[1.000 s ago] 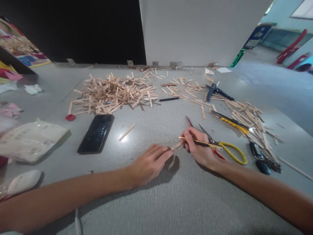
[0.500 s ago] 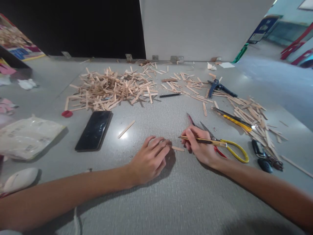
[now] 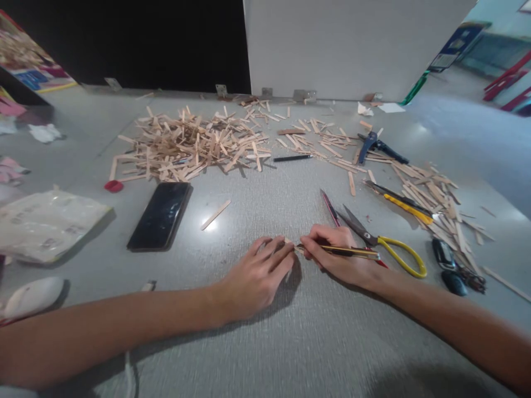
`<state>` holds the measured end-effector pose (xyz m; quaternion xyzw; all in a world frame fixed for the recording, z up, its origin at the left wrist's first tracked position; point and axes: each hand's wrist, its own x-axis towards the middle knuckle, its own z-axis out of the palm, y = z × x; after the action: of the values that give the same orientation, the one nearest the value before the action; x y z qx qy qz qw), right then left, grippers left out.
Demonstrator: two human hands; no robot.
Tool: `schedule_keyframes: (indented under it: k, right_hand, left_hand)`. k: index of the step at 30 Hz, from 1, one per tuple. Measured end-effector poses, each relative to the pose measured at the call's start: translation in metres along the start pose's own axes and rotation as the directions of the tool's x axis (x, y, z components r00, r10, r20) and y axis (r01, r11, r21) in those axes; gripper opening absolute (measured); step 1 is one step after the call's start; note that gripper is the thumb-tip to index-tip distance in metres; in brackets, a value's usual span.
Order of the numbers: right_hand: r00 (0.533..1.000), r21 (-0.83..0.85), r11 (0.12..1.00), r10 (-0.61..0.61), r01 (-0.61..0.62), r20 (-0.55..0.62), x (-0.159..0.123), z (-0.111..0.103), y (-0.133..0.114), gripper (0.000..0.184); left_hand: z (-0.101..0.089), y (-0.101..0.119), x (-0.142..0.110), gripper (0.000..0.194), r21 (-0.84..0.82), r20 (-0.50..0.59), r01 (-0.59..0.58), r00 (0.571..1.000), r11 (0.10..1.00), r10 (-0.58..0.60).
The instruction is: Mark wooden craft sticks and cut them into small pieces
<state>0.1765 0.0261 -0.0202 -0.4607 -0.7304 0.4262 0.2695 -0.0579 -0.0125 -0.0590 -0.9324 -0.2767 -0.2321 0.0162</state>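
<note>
My left hand (image 3: 259, 273) rests on the table with its fingers curled, holding a small wooden stick (image 3: 298, 250) down. Most of the stick is hidden under the fingertips. In my right hand (image 3: 338, 257) is a slim black-and-gold craft knife (image 3: 352, 252), gripped like a pen. Its tip meets the stick close to the left fingertips; the exact contact is too small to make out. Beside the right hand lie yellow-handled scissors (image 3: 384, 241) with spread blades and a red pointed tool (image 3: 329, 207), partly covered by that hand.
A large heap of wooden sticks (image 3: 194, 143) lies at the back left, with more scattered rightwards. A phone (image 3: 160, 215), a loose stick (image 3: 215, 215), a yellow cutter (image 3: 409, 208), blue pliers (image 3: 369, 146), car keys (image 3: 443, 253) and a white mouse (image 3: 35, 298) surround the hands.
My right hand has moved left, bringing the knife tip onto the stick by my left fingers. The stick has turned slightly. The view has shifted a little.
</note>
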Motion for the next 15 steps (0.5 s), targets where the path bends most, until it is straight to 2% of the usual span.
schedule_keyframes:
  k: [4,10,15]
  right_hand:
    - [1.000,-0.013,1.000,0.005,-0.005,-0.009,-0.0013,0.0002,-0.0010,0.047]
    - [0.998,0.036,0.999,0.034,-0.036,0.046,-0.0002,-0.0010,-0.0033,0.045]
    - [0.997,0.010,0.999,0.034,-0.035,0.066,0.0013,-0.0022,-0.0028,0.047]
  left_hand:
    - [-0.0014,0.0004,-0.0003,0.046,-0.001,0.020,0.004,1.000,1.000,-0.003]
    - [-0.0041,0.0006,0.0018,0.044,-0.023,0.032,0.002,0.999,1.000,-0.002]
    - [-0.0023,0.0001,0.0010,0.045,-0.062,0.049,0.015,0.999,0.998,-0.012]
